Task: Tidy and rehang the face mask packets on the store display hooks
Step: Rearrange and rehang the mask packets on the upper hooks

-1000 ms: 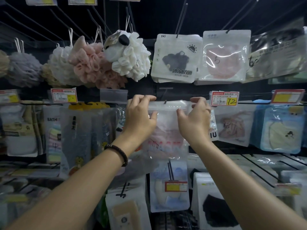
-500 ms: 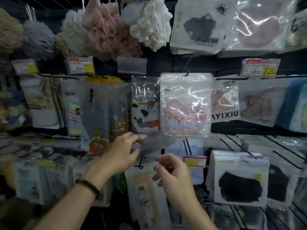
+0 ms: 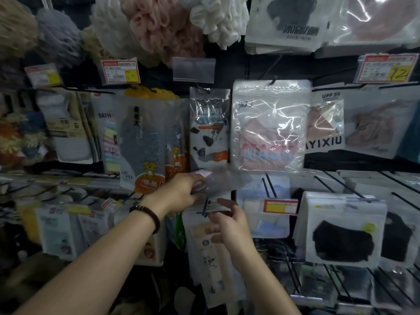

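Observation:
A clear packet with a pink face mask (image 3: pixel 270 126) hangs from a display hook (image 3: pixel 272 82) at the centre, with neither hand on it. Just below it, my left hand (image 3: pixel 181 193) pinches the edge of a blurred translucent packet (image 3: pixel 223 179). My right hand (image 3: pixel 229 223) hovers a little lower with its fingers loosely curled and nothing in it. It is right beside a black hook tip (image 3: pixel 205 209) that carries a long pale packet (image 3: pixel 205 248). More mask packets hang around: a cow-print one (image 3: pixel 209 126), a beige UPF one (image 3: pixel 325 123) and black ones (image 3: pixel 341 230).
Bath sponges (image 3: pixel 159 26) hang along the top row. Towel and cloth packets (image 3: pixel 141 142) fill the left side. Price tags (image 3: pixel 386 68) sit on the hook ends. Several bare black hooks (image 3: pixel 327 185) stick out toward me at the right.
Both hands have let go of the pink mask packet, which now hangs on its hook, and dropped to the row below. The left hand has taken hold of a translucent packet. The view tilted down.

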Motion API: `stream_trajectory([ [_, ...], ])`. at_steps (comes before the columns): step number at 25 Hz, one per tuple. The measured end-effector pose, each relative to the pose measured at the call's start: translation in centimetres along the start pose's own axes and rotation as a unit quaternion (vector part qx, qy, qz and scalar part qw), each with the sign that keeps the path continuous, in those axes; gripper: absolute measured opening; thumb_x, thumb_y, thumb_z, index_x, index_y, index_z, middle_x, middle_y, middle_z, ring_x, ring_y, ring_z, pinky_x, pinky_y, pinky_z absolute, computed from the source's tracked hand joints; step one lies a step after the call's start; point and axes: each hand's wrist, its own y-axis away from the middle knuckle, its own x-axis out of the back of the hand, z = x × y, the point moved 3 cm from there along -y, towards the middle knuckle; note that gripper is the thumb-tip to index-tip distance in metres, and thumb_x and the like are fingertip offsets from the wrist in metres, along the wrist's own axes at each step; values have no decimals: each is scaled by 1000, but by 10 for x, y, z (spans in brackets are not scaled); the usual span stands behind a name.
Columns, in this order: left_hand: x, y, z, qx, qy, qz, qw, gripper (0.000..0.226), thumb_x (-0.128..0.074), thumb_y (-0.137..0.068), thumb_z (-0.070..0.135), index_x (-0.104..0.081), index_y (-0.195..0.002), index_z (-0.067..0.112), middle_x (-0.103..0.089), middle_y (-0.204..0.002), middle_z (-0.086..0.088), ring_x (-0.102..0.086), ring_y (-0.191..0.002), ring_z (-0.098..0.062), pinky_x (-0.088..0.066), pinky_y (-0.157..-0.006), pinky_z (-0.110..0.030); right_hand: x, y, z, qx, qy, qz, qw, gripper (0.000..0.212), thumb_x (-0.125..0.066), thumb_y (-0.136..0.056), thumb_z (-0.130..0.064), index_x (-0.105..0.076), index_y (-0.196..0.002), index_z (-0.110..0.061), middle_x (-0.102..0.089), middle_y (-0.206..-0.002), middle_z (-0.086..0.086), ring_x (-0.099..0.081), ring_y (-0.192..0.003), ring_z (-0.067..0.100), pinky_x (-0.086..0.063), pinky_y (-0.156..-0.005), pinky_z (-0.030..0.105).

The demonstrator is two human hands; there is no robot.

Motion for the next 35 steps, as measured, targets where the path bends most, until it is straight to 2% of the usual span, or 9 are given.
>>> stream_trajectory([
  [3, 9, -4, 5, -8, -32, -4, 999, 38, -79, -88, 53, -67, -123, 47, -67, -141, 11, -65, -127, -9, -56, -109, -42, 3, -2, 5, -5, -7, -1, 1000, 26, -60, -100, -2, -58, -111, -26, -72, -110, 15, -68, -73, 26, -50, -46, 26],
  [5, 14, -5, 9, -1, -31, -12, 999, 34, -80, -92, 45, -69, -124, 47, -67, -140, 12, -64, -127, -9, -54, -110, -41, 4, -4, 8, -6, -12, -5, 1000, 27, -61, -100, -3, -60, -116, -25, -72, -110, 13, -68, -73, 25, -50, -46, 25],
  [9, 16, -7, 11, -3, -60, -45, 997, 39, -72, -99, 41, -65, -137, 46, -57, -155, 8, -58, -139, -17, -49, -116, -47, 6, -10, 11, 0, -19, -8, 1000, 33, -62, -99, -5, -61, -127, -23, -74, -111, 12, -69, -69, 22, -51, -49, 25],
  [14, 17, -7, 17, -28, -147, -35, 988, 33, -53, -110, 44, -63, -142, 43, -60, -152, 0, -60, -134, -25, -49, -113, -46, 7, -15, 9, 8, -18, -7, 1000, 28, -62, -100, -7, -62, -120, -27, -76, -109, 9, -70, -70, 20, -51, -55, 30],
  [19, 17, -7, 15, -17, -140, -45, 989, 38, -67, -103, 38, -66, -141, 41, -64, -143, -4, -60, -129, -24, -47, -106, -36, 7, -16, 7, 12, -20, -12, 1000, 25, -62, -101, -7, -62, -117, -26, -76, -112, 8, -71, -72, 21, -51, -56, 30],
  [23, 19, -10, 10, -13, -129, -45, 990, 41, -73, -99, 39, -67, -139, 44, -63, -145, 0, -60, -130, -23, -44, -105, -31, 6, -16, 8, 15, -23, -13, 1000, 25, -63, -101, -8, -63, -120, -25, -76, -113, 8, -71, -71, 20, -50, -55, 29],
  [26, 21, -14, 9, -13, -128, -46, 991, 38, -73, -99, 41, -68, -136, 46, -64, -144, 4, -60, -128, -20, -45, -105, -33, 6, -15, 11, 10, -24, -11, 1000, 29, -66, -99, -8, -63, -124, -23, -78, -111, 8, -71, -70, 20, -52, -53, 29],
  [30, 20, -16, 14, -21, -157, -37, 987, 28, -62, -104, 47, -69, -130, 49, -68, -132, 3, -65, -116, -20, -54, -103, -44, 7, -14, 13, 5, -32, -7, 999, 30, -67, -98, -6, -64, -122, -23, -77, -110, 10, -70, -68, 21, -51, -50, 27],
  [35, 16, -12, 17, -34, -186, -29, 981, 40, -69, -98, 51, -66, -138, 45, -68, -130, 2, -66, -114, -20, -56, -94, -36, 9, -9, 13, 2, -26, -8, 1000, 29, -66, -98, -5, -63, -123, -21, -76, -108, 11, -70, -65, 19, -51, -52, 27],
])
